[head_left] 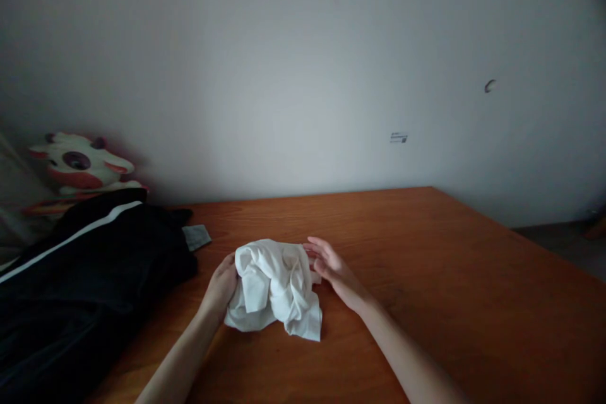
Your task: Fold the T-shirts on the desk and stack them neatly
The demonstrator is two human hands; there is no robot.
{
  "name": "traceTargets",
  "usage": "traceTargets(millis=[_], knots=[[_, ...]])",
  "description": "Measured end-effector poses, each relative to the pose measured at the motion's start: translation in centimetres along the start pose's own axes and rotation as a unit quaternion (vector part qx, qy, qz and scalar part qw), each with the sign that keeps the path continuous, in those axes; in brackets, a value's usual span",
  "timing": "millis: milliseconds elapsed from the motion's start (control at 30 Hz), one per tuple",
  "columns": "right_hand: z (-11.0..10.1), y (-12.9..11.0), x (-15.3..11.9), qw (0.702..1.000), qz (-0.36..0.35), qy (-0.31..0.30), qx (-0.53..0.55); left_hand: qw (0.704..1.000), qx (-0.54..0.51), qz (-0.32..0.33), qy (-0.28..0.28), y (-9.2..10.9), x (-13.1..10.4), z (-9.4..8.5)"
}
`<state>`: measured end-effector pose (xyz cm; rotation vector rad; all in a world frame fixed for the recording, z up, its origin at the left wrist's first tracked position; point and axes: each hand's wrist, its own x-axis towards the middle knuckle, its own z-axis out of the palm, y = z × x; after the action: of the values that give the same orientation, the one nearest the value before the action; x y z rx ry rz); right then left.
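Note:
A crumpled white cloth [277,284], bunched into a loose heap with folds and hanging corners, is between my two hands on the wooden table. My left hand [222,284] grips its left side, and the fingertips disappear behind the fabric. At its upper right edge is my right hand [329,264], fingers stretched and apart, the tips close against the cloth. Whether those right fingertips press on the fabric is hard to make out. What kind of cloth item it is does not show.
Black clothing with a white stripe [76,240] is piled at the left, a small grey piece [196,237] beside it. Behind that pile sits a cow-shaped plush toy [88,164]. The brown wooden table [454,278] meets a pale wall [303,76] bearing a small label [398,137].

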<state>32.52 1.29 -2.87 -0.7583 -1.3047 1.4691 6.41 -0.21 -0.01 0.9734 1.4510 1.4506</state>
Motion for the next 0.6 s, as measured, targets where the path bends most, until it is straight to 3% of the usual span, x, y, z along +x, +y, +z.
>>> traceTargets(millis=[67, 133, 200, 233, 267, 367, 467, 533, 600], knots=[[0.4, 0.0, -0.7, 0.979, -0.06, -0.064, -0.186, 0.999, -0.002, 0.034, 0.014, -0.3, 0.0, 0.1], [0.9, -0.2, -1.1, 0.927, -0.11, -0.106, -0.342, 0.997, -0.005, 0.07, 0.022, -0.5, -0.1, 0.3], [1.3, -0.3, -1.2, 0.888, -0.133, -0.114, -0.426, 0.995, -0.005, 0.096, 0.016, -0.7, -0.2, 0.4], [1.4, -0.3, -1.1, 0.885, -0.133, -0.103, -0.434, 0.995, -0.002, 0.103, 0.008, -0.7, -0.3, 0.4], [1.5, -0.2, -0.9, 0.895, -0.126, -0.083, -0.42, 0.995, 0.004, 0.104, -0.004, -0.7, -0.4, 0.4], [1.4, 0.3, -0.4, 0.964, -0.064, 0.029, -0.257, 0.994, 0.026, 0.09, -0.054, -0.2, -0.7, 0.2], [1.3, 0.7, 0.2, 0.986, -0.006, 0.127, -0.112, 0.979, 0.087, 0.125, -0.138, 0.4, -1.2, 0.0], [1.4, 0.8, 0.5, 0.989, 0.024, 0.146, -0.028, 0.946, 0.184, 0.18, -0.199, 0.3, -1.8, 0.2], [1.6, 0.6, 0.8, 0.986, 0.05, 0.138, 0.073, 0.897, 0.3, 0.236, -0.223, -0.1, -2.4, 0.6]])
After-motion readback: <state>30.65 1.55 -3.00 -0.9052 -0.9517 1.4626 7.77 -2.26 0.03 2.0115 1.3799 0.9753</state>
